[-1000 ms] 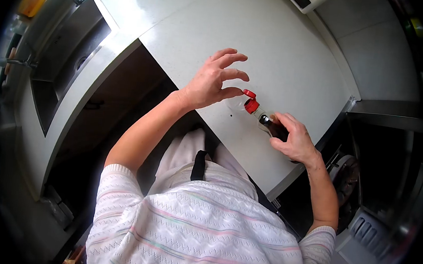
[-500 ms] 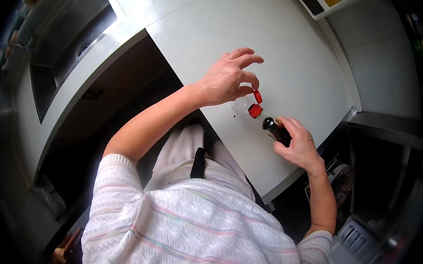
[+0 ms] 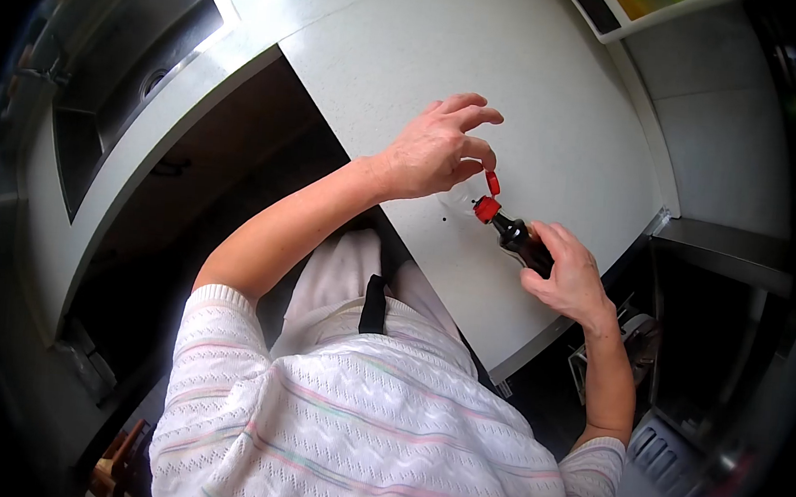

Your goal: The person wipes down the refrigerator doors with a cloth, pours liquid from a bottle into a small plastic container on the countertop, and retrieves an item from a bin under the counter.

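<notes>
My right hand (image 3: 574, 272) is wrapped round a glass bottle of dark liquid (image 3: 513, 236), tilted with its neck toward the left. A red cap (image 3: 487, 209) with a raised flip lid (image 3: 493, 183) tops the neck. My left hand (image 3: 444, 147) pinches that lid between thumb and forefinger, its other fingers stretched away. Just left of the spout, a clear, see-through vessel (image 3: 458, 198) stands on the counter, partly hidden; I cannot make out its exact kind. A small dark spot (image 3: 444, 219) marks the counter beside it.
The pale counter (image 3: 556, 103) ends at an edge close to my body. A steel sink (image 3: 112, 108) is set in at upper left. At upper right is a white-framed rack (image 3: 617, 24). Dark open space lies below the counter on both sides.
The bottle has tipped further, and dark liquid now fills the neck that looked clear before. Both hands have shifted slightly to the right with it.
</notes>
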Demonstrator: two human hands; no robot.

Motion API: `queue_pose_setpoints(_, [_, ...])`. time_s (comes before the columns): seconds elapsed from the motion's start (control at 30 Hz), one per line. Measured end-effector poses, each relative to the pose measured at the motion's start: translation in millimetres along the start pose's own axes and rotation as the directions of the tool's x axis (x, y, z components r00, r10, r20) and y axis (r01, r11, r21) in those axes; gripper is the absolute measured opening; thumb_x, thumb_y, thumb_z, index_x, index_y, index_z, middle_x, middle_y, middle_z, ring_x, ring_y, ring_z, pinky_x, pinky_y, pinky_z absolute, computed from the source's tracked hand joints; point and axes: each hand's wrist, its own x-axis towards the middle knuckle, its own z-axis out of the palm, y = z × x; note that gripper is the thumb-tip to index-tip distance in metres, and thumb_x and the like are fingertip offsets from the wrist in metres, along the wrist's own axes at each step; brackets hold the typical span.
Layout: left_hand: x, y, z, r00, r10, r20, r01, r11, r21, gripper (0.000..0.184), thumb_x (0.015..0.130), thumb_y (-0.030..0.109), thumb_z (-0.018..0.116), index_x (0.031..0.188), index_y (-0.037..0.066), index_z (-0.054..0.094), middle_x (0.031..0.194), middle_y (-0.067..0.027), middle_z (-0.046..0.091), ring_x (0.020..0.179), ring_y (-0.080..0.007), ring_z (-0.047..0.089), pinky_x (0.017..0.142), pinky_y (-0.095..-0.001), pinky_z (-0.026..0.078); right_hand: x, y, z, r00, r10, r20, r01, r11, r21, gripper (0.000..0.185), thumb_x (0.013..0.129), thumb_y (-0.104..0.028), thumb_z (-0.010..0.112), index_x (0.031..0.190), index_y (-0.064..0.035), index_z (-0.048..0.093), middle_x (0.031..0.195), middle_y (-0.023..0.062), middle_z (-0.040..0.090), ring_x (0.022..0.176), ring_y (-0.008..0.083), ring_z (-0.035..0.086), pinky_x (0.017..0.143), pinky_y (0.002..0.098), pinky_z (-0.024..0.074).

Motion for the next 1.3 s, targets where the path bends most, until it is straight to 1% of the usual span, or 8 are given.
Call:
queue_pose_setpoints(0.03, [-0.3,-0.2,0.3,1.0,-0.002,-0.003,0.002,1.0,-0.003,0.009,0.071,0.007,0.066,0.078,0.013,0.067,0.124,-0.0068,0.048,0.122,-0.0299,0.038,0.097,-0.0407,0.038,0.3,-1.2,-1.0,1.0,0.01,0.014,-0.01,1.0,-0.001,0.045,0.065,-0.015,0.059,0.107,-0.0004,0.052,0.092,0.0138,0.055,0.088,0.031,0.053,0.076,0.0386,0.045])
queue_pose_setpoints(0.23, [-2.0,-1.1,0.3,1.0,-0.008,-0.018,0.008,1.0,-0.004,0.011,0.071,0.005,0.066,0.078,0.013,0.067,0.123,-0.007,0.049,0.121,-0.0299,0.038,0.097,-0.0403,0.038,2.5,-2.7,-1.6,0.999,0.023,0.027,-0.023,1.0,-0.003,0.046,0.065,-0.015,0.06,0.108,0.0002,0.052,0.09,0.0138,0.054,0.087,0.0308,0.053,0.076,0.0383,0.0448])
queue_pose_setpoints(0.33, [-2.1,-2.8,1.8,1.0,-0.012,-0.025,0.011,0.999,-0.031,0.013,0.071,0.004,0.065,0.08,0.012,0.067,0.124,-0.0071,0.048,0.121,-0.0299,0.038,0.097,-0.0405,0.038,2.2,1.0,1.0,1.0,-0.005,-0.007,0.005,1.0,0.022,0.047,0.065,-0.014,0.06,0.108,0.0006,0.052,0.09,0.0136,0.054,0.087,0.0308,0.053,0.077,0.0379,0.0448])
queue_pose_setpoints(0.53, [-1.3,-3.5,5.1,0.998,-0.029,-0.05,0.027,0.998,-0.049,0.031,0.069,-0.002,0.063,0.095,0.013,0.064,0.123,-0.0078,0.048,0.12,-0.0304,0.038,0.096,-0.0406,0.039,2.2,4.5,2.0,1.0,0.008,-0.01,-0.008,0.999,0.038,0.048,0.064,-0.014,0.06,0.109,0.0009,0.052,0.09,0.0141,0.054,0.087,0.0306,0.053,0.077,0.0371,0.0447])
queue_pose_setpoints(0.63, [0.4,-0.7,2.6,0.999,-0.033,-0.032,0.032,0.999,-0.043,0.035,0.073,0.001,0.061,0.103,0.019,0.063,0.123,-0.0094,0.049,0.121,-0.0307,0.038,0.096,-0.0414,0.038,1.3,9.1,4.7,1.0,-0.004,-0.021,0.005,0.998,0.068,0.048,0.064,-0.013,0.06,0.11,0.0009,0.052,0.09,0.0143,0.054,0.086,0.0307,0.053,0.076,0.0369,0.0448])
queue_pose_setpoints(0.83, [2.9,0.8,0.4,1.0,-0.001,-0.014,0.001,1.0,0.002,0.04,0.072,-0.005,0.057,0.103,0.019,0.064,0.124,-0.0099,0.048,0.121,-0.031,0.038,0.096,-0.0409,0.039,0.6,9.9,7.5,0.998,-0.024,-0.056,0.03,0.995,0.095,0.047,0.065,-0.013,0.06,0.11,-0.0003,0.052,0.089,0.0139,0.054,0.084,0.0313,0.053,0.075,0.0365,0.045])
queue_pose_setpoints(1.23, [-0.9,0.1,-2.0,1.0,0.012,-0.016,-0.012,0.999,0.04,0.041,0.068,-0.006,0.056,0.098,0.019,0.066,0.124,-0.009,0.048,0.121,-0.031,0.038,0.094,-0.0412,0.039,6.3,-6.3,-2.7,1.0,0.009,-0.005,-0.01,0.999,-0.052,0.045,0.066,-0.014,0.058,0.108,-0.001,0.052,0.091,0.0135,0.054,0.089,0.0309,0.053,0.078,0.0386,0.0446])
queue_pose_setpoints(1.3, [-1.4,0.3,-2.8,1.0,0.014,-0.01,-0.014,0.999,0.043,0.041,0.068,-0.009,0.056,0.098,0.018,0.066,0.125,-0.0089,0.047,0.121,-0.0316,0.038,0.095,-0.0414,0.04,7.5,-8.6,-3.9,1.0,0.019,0.008,-0.019,0.998,-0.057,0.045,0.066,-0.015,0.058,0.108,-0.0011,0.052,0.092,0.0136,0.054,0.09,0.031,0.053,0.079,0.0387,0.0445])
